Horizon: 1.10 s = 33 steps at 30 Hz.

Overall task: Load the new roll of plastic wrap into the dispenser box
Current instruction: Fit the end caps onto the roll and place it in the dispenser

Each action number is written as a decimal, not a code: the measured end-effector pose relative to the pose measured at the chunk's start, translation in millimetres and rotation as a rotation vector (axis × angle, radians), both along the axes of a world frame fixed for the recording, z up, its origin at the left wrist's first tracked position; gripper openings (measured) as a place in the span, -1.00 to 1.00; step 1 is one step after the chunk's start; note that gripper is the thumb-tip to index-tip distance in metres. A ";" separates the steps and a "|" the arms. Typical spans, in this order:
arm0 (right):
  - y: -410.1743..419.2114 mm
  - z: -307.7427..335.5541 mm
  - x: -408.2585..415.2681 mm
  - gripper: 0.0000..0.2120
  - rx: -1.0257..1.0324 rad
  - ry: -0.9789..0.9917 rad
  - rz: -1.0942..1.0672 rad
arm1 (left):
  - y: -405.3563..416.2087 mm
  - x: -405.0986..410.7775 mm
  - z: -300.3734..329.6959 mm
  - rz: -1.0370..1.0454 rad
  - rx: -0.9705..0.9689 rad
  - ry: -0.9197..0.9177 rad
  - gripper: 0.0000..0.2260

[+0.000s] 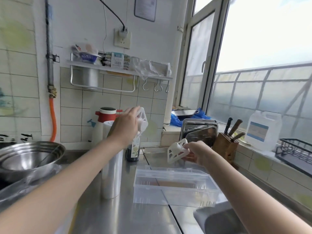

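Observation:
A roll of plastic wrap (111, 176) stands upright on the steel counter, partly behind my left forearm. My left hand (125, 125) holds a white latticed end cap (142, 118) above the roll's top. My right hand (198, 153) grips a second white end cap (177, 150) over the counter behind the box. The clear plastic dispenser box (175, 186) lies open between my arms, with its lid tipped back and nothing inside.
Stacked steel bowls (28, 157) sit at the left. A dark bottle (133, 151) and a red-and-white thermos (106, 115) stand behind the roll. At the right are steel trays (199, 130), a knife block (226, 146), a white jug (263, 130) and a black rack (295, 151). A sink (219, 220) opens at the front right.

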State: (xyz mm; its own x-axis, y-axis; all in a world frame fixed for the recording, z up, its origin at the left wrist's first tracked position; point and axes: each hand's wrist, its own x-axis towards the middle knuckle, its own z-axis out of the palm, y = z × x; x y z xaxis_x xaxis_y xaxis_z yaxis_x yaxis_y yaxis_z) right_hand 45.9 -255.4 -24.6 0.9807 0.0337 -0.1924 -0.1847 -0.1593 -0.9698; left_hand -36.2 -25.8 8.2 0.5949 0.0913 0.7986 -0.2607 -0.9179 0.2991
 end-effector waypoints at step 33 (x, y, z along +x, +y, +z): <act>56.3 -5.5 1.3 -0.78 -0.143 -0.048 0.049 | 87.3 25.2 -2.5 0.271 0.347 0.357 -0.76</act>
State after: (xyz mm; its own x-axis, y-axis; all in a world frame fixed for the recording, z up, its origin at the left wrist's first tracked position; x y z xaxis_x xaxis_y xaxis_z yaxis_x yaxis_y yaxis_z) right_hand 47.2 -199.0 -30.1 0.9868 0.0578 -0.1515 -0.1271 -0.3043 -0.9441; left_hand -10.9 61.5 5.7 0.8253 0.0461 0.5629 0.0598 -0.9982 -0.0059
